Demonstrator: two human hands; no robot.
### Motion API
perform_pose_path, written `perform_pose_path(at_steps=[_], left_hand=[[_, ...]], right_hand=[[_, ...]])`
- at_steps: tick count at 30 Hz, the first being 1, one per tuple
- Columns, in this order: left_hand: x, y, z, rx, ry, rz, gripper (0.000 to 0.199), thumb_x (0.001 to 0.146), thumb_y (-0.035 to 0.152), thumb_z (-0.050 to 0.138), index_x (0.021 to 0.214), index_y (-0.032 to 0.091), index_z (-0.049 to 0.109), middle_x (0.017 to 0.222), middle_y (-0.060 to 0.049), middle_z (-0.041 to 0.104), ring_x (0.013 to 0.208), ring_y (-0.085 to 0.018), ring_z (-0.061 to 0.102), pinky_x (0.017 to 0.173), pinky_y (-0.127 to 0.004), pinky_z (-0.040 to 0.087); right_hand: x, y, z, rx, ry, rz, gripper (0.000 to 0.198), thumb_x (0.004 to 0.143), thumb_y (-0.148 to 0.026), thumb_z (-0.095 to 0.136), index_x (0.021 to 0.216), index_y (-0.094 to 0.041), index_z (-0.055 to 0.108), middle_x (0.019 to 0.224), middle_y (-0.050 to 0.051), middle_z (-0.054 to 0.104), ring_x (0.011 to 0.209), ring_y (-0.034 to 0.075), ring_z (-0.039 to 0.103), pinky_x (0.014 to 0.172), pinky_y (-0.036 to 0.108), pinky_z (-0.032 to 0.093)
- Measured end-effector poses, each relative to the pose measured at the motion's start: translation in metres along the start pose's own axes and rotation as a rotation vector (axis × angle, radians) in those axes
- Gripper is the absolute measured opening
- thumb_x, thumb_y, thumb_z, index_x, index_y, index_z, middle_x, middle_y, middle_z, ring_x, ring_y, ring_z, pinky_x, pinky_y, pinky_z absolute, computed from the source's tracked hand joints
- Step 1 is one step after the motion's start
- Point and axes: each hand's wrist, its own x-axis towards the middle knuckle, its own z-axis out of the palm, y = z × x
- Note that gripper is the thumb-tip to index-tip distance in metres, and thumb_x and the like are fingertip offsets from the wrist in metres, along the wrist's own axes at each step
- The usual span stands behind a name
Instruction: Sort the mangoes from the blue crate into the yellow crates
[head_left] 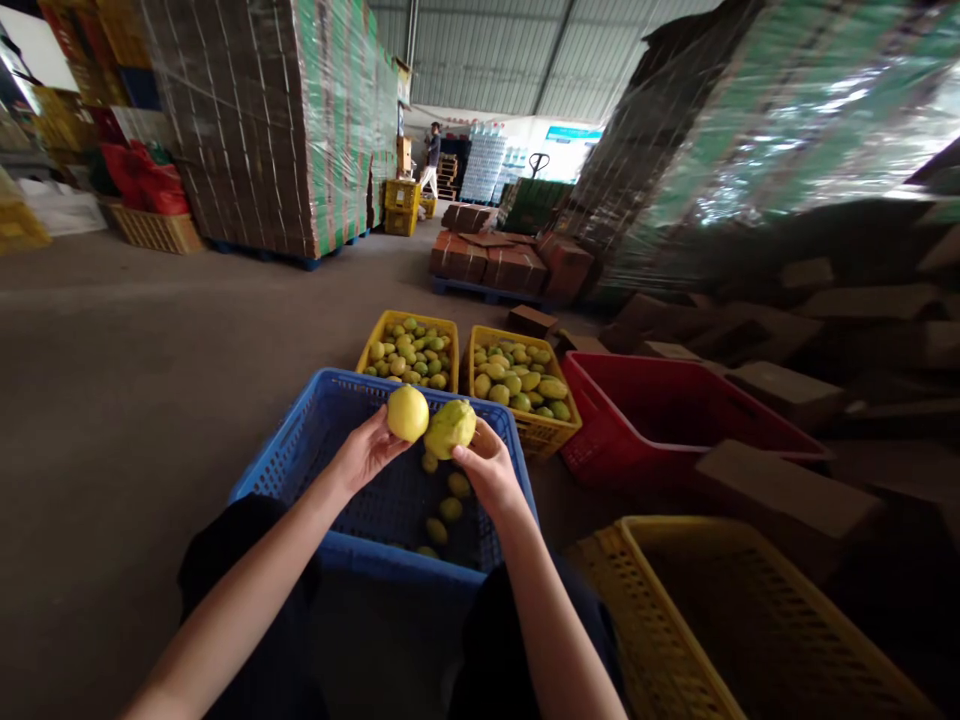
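Observation:
My left hand (366,452) grips a smooth, round yellow lemon (407,413) by its left side. A greener, bumpy lemon (451,428) sits in the fingers of my right hand (493,468). Both fruits are held up side by side, close together, above a blue plastic crate (405,565) between my knees. Several more lemons (451,509) lie on the right part of that crate's dark floor. Just beyond it stand two yellow crates, a left one (363,362) and a right one (551,432), both filled with yellow and green lemons.
To the right are a red crate (600,455) and a yellow crate (667,610), with scattered cardboard boxes (787,485) around them. Wrapped pallet stacks (240,130) rise on both sides. Flat cartons (514,268) lie on a blue pallet ahead. A person (432,160) is far back.

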Motion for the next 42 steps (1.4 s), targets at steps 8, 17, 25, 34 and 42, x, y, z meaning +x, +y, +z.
perform_pose_path(at_steps=[8, 17, 25, 34, 42], left_hand=[[-0.001, 0.005, 0.008, 0.041, 0.054, -0.028, 0.031, 0.094, 0.014, 0.039, 0.118, 0.008, 0.057, 0.097, -0.012, 0.071, 0.076, -0.018, 0.07, 0.057, -0.023, 0.058], [0.006, 0.001, -0.007, 0.145, 0.023, 0.002, 0.022, 0.085, 0.014, 0.057, 0.105, 0.009, 0.064, 0.094, -0.01, 0.072, 0.083, -0.017, 0.069, 0.071, -0.024, 0.058], [0.005, 0.007, -0.012, 0.159, -0.029, 0.014, 0.014, 0.081, 0.014, 0.062, 0.095, 0.014, 0.067, 0.09, -0.005, 0.073, 0.078, -0.015, 0.07, 0.069, -0.024, 0.058], [0.009, 0.006, -0.022, 0.161, -0.049, 0.052, 0.013, 0.08, 0.009, 0.061, 0.09, 0.01, 0.07, 0.091, -0.008, 0.073, 0.081, -0.017, 0.069, 0.075, -0.023, 0.057], [0.013, 0.004, -0.019, 0.146, 0.015, 0.041, 0.022, 0.08, 0.008, 0.06, 0.101, 0.007, 0.067, 0.105, -0.012, 0.07, 0.099, -0.021, 0.067, 0.084, -0.027, 0.057]], right_hand=[[-0.001, -0.008, -0.003, 0.047, -0.027, 0.059, 0.051, 0.051, -0.034, 0.085, 0.096, -0.021, 0.065, 0.089, 0.002, 0.071, 0.075, 0.018, 0.066, 0.069, 0.028, 0.051], [0.001, -0.004, -0.006, 0.134, -0.032, 0.13, 0.048, 0.053, -0.029, 0.084, 0.098, -0.02, 0.071, 0.09, 0.003, 0.073, 0.08, 0.018, 0.066, 0.073, 0.028, 0.052], [0.002, 0.0, -0.008, 0.233, -0.091, 0.121, 0.033, 0.059, -0.029, 0.083, 0.087, -0.021, 0.068, 0.077, -0.002, 0.071, 0.068, 0.014, 0.067, 0.067, 0.026, 0.056], [0.005, 0.001, -0.01, 0.258, -0.064, 0.184, 0.04, 0.057, -0.032, 0.083, 0.092, -0.018, 0.072, 0.084, 0.002, 0.074, 0.072, 0.016, 0.07, 0.07, 0.026, 0.057], [0.004, 0.006, -0.013, 0.202, -0.028, 0.146, 0.041, 0.063, -0.027, 0.08, 0.102, -0.022, 0.069, 0.101, 0.002, 0.072, 0.092, 0.018, 0.067, 0.081, 0.028, 0.054]])
